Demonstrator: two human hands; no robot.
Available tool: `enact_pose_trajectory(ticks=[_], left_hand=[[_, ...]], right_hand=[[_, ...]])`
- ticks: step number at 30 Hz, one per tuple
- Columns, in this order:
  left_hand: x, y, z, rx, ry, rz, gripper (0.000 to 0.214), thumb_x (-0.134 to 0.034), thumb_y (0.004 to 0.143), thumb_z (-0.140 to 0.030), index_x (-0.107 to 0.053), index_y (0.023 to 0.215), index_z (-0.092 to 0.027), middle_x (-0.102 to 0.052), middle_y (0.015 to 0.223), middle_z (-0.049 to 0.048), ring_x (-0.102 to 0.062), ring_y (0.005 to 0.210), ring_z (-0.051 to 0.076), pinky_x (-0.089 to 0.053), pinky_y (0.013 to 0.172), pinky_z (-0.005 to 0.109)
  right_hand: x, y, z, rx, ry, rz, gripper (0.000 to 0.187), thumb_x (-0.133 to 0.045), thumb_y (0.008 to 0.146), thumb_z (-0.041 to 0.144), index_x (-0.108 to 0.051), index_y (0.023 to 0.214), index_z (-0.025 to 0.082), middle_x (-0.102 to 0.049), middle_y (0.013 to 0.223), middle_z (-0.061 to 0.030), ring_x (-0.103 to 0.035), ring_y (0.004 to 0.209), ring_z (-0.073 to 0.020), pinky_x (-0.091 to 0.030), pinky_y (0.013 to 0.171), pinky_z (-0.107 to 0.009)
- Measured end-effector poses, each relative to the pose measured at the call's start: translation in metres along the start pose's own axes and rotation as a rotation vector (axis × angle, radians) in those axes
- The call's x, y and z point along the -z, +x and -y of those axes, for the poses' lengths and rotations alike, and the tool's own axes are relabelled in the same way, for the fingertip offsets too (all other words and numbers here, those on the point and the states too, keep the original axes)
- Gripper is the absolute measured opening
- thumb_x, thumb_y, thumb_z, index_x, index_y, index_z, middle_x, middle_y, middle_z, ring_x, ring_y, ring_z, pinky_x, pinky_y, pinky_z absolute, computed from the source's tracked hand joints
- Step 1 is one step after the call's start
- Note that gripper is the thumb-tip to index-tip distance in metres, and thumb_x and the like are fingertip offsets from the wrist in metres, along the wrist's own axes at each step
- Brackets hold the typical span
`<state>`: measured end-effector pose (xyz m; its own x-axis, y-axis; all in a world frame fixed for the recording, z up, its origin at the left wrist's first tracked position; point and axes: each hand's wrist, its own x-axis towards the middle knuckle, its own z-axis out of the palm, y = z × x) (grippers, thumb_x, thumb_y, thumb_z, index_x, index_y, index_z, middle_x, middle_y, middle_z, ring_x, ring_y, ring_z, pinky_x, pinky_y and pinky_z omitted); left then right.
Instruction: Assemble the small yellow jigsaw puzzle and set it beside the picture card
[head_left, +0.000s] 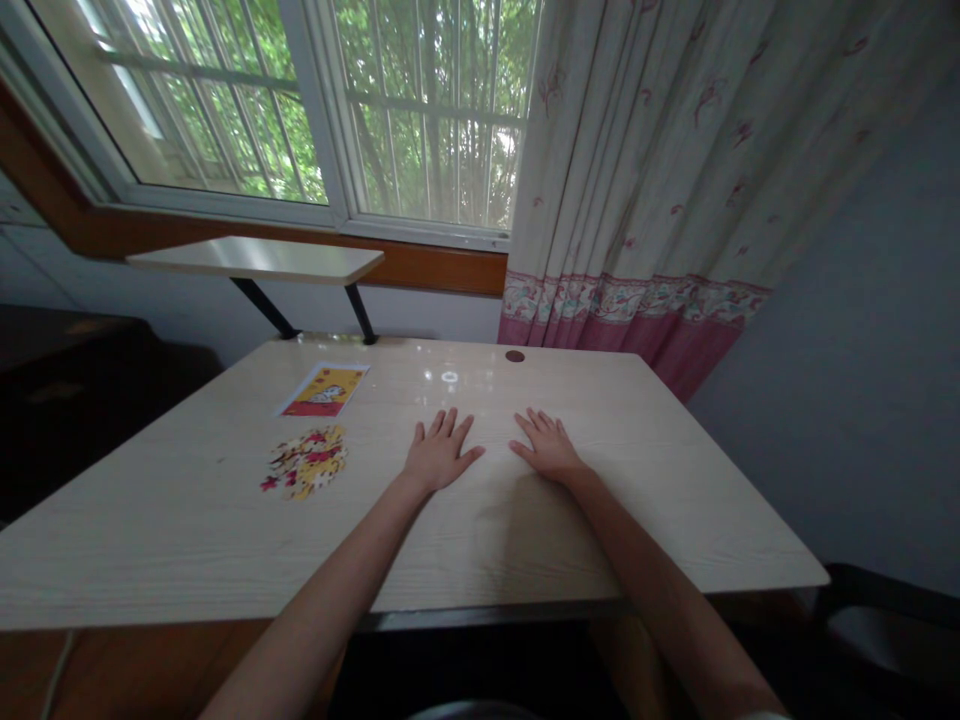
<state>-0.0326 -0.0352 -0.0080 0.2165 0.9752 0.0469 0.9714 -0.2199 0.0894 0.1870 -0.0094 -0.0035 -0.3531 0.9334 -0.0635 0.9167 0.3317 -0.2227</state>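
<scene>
My left hand (440,455) lies flat on the pale wooden table (660,520), palm down with its fingers spread. To its right, my right hand (549,446) rests the same way, apart from the left, and neither holds anything. Left of my left hand is a loose pile of jigsaw puzzle pieces (306,462) in yellow, red and white. Just behind the pile lies a picture card (325,390) with a yellow and red print and a whitish figure, too small to make out.
A raised white shelf (259,258) on black legs stands at the table's back left. A round brown disc (514,356) sits near the back edge. Behind are a barred window and a patterned curtain (637,200). A dark chair part (885,600) shows at the right.
</scene>
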Motion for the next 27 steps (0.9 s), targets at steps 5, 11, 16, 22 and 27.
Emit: enact_pose_trajectory(ticks=[5,11,16,22,27], left_hand=[[0.0,-0.0002,0.0001,0.0,-0.001,-0.009,0.067,-0.024,0.085,-0.064,-0.026,0.14,-0.025,-0.019,0.148,0.0122,-0.016,0.134,0.033,-0.017,0.101,0.057],[-0.0001,0.0008,0.0002,0.005,-0.001,0.0,0.067,-0.025,0.085,-0.064,-0.025,0.14,-0.025,-0.018,0.148,0.0118,-0.016,0.134,0.032,-0.017,0.101,0.056],[-0.0021,0.0007,0.0015,-0.006,-0.009,-0.012,0.067,-0.024,0.085,-0.064,-0.026,0.14,-0.025,-0.018,0.148,0.0126,-0.016,0.134,0.033,-0.018,0.1,0.058],[-0.0025,0.0008,0.0018,-0.007,-0.004,-0.02,0.068,-0.023,0.085,-0.064,-0.026,0.14,-0.025,-0.019,0.148,0.0126,-0.017,0.134,0.033,-0.018,0.101,0.057],[-0.0012,0.001,0.0013,0.0,-0.002,-0.007,0.068,-0.024,0.085,-0.065,-0.026,0.14,-0.025,-0.019,0.148,0.0128,-0.016,0.134,0.032,-0.018,0.101,0.058]], right_hand=[[-0.0007,-0.0001,-0.0005,0.004,-0.01,-0.007,0.064,-0.029,0.087,0.057,-0.023,0.141,0.024,-0.016,0.149,-0.0078,-0.014,0.136,-0.0266,-0.01,0.108,-0.048],[-0.0001,0.0,-0.0002,-0.001,-0.018,0.003,0.064,-0.028,0.087,0.058,-0.022,0.141,0.024,-0.015,0.149,-0.007,-0.013,0.136,-0.0258,-0.01,0.108,-0.047],[0.0003,0.0,0.0003,-0.002,-0.014,0.005,0.065,-0.029,0.086,0.058,-0.021,0.141,0.024,-0.015,0.149,-0.0073,-0.013,0.136,-0.0258,-0.009,0.108,-0.047],[-0.0004,0.0002,-0.0009,0.007,-0.001,-0.003,0.064,-0.029,0.086,0.058,-0.023,0.141,0.023,-0.016,0.149,-0.0081,-0.013,0.136,-0.0266,-0.01,0.108,-0.048],[-0.0002,-0.0002,-0.0005,0.01,0.004,-0.011,0.064,-0.03,0.087,0.057,-0.024,0.141,0.024,-0.017,0.148,-0.0081,-0.014,0.136,-0.0264,-0.011,0.108,-0.048]])
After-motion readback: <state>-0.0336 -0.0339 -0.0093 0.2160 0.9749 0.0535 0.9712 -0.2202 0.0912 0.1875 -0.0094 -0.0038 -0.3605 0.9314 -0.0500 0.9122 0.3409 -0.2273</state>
